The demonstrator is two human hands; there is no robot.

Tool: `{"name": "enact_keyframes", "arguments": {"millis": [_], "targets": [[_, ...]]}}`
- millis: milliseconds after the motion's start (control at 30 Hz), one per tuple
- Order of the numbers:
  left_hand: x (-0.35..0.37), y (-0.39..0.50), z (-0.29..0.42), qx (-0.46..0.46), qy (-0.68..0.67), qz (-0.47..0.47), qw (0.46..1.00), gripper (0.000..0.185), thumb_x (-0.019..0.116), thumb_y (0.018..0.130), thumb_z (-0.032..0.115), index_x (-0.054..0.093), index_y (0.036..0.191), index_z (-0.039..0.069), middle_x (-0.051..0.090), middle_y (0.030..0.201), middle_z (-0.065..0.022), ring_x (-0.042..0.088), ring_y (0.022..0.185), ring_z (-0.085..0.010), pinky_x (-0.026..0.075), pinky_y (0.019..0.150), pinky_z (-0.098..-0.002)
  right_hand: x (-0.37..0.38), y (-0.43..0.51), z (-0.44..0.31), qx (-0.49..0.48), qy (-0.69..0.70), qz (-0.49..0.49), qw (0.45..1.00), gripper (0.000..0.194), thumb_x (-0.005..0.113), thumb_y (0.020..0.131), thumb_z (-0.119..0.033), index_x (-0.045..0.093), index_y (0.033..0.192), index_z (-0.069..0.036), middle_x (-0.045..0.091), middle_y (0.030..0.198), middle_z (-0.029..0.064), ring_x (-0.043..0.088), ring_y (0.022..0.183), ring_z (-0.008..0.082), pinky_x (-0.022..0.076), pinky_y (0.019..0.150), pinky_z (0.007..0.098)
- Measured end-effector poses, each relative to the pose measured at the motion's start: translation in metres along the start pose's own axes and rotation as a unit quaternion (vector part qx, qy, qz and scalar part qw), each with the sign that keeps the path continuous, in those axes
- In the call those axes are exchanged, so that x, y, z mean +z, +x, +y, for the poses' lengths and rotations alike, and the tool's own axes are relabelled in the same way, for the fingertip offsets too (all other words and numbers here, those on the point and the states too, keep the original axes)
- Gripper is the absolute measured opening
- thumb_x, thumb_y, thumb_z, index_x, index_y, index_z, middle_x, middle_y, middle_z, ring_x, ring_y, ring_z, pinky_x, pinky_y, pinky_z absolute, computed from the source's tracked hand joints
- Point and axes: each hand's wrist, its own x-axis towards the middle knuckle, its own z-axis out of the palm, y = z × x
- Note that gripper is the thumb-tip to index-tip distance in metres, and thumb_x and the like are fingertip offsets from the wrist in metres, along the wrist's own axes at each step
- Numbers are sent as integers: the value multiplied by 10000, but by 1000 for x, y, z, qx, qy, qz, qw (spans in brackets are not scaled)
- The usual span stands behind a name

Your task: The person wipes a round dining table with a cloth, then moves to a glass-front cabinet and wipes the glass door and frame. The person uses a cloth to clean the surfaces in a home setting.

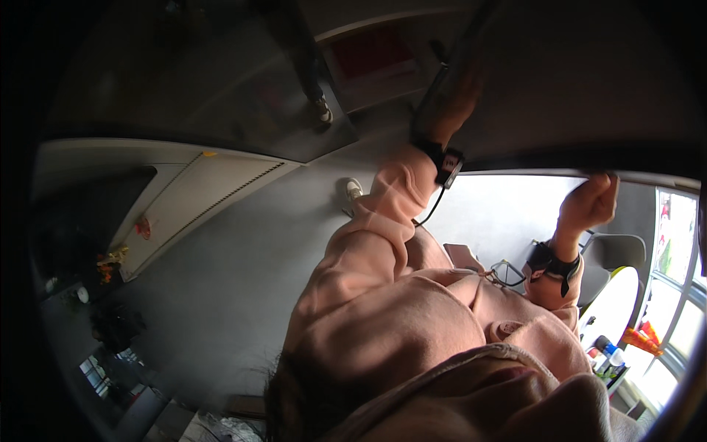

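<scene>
A large dark panel (574, 105) fills the upper right; shadow hides most of its surface. My left hand (455, 108) reaches up to its left side, blurred and dim, beside a narrow dark strip (433, 91). Whether the hand grips anything is hard to make out. My right hand (588, 204) is at the panel's lower edge with its fingers curled against it. The fingertips there are partly lost in the dark. Both wrists carry black straps, and a small black device (450, 167) with a cable (433, 207) sits on the left one.
A dark glossy surface (221, 99) at upper left reflects a shoe. Below it runs a pale panel (204, 188) with a dotted dark line. My shoe (353, 189) stands on the grey floor (248, 265). To the right are a grey chair (621, 248), a round white table (616, 301) and windows (676, 237).
</scene>
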Motion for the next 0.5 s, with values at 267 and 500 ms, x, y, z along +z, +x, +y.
{"name": "enact_keyframes", "arguments": {"millis": [267, 500], "targets": [[-8, -69, -46, -182, 33, 144, 972, 387, 443, 940, 381, 507, 1216, 116, 527, 1053, -41, 540, 846, -114, 423, 715, -257, -14, -4, 28, 16, -8, 46, 999, 396, 447, 982, -328, 629, 808, -24, 615, 680, 21, 490, 566, 81, 351, 527, 216], [150, -32, 138, 212, 127, -187, 951, 435, 567, 890, 195, 475, 1295, 62, 505, 1227, -84, 378, 1210, -241, 270, 1033, -414, -22, -3, 31, 51, -65, 88, 993, 427, 443, 982, -321, 611, 779, 15, 618, 683, 47, 502, 571, 100, 380, 498, 248]]}}
